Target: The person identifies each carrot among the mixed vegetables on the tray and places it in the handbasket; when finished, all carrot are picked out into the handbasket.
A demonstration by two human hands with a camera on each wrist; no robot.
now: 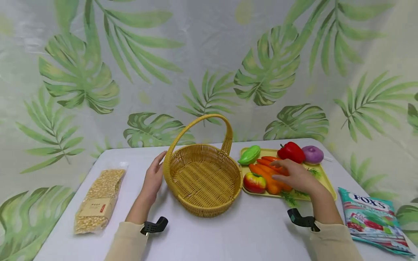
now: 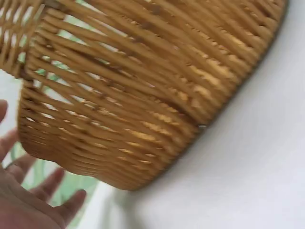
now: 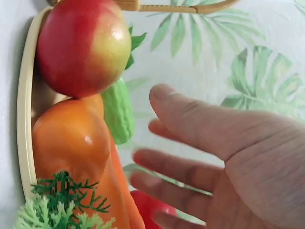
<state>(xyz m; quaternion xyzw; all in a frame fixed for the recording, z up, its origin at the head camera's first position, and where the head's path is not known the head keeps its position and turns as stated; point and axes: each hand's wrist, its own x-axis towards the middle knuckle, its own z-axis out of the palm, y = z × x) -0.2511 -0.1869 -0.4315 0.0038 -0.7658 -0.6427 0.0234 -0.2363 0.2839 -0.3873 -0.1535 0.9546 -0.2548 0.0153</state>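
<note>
My left hand point(image 1: 154, 179) is beside the left side of a woven yellow basket point(image 1: 205, 181) with a tall arched handle. Its fingers are spread and relaxed, near the basket's outer wall point(image 2: 119, 119) in the left wrist view. Over a yellow tray point(image 1: 330, 185) hovers my right hand point(image 1: 298, 175), fingers loosely extended and holding nothing. Beneath and around it lie orange carrots point(image 1: 268, 178) with green tops, a red-and-yellow apple point(image 3: 83, 47), a green bitter melon point(image 1: 249, 155), a red bell pepper point(image 1: 291, 152) and a purple onion point(image 1: 312, 154).
A clear bag of yellow kernels point(image 1: 98, 199) lies at the table's left. On the right, a teal FOX'S candy bag point(image 1: 373, 221) rests near the edge. A leaf-patterned curtain point(image 1: 209, 54) hangs behind the white table point(image 1: 212, 239).
</note>
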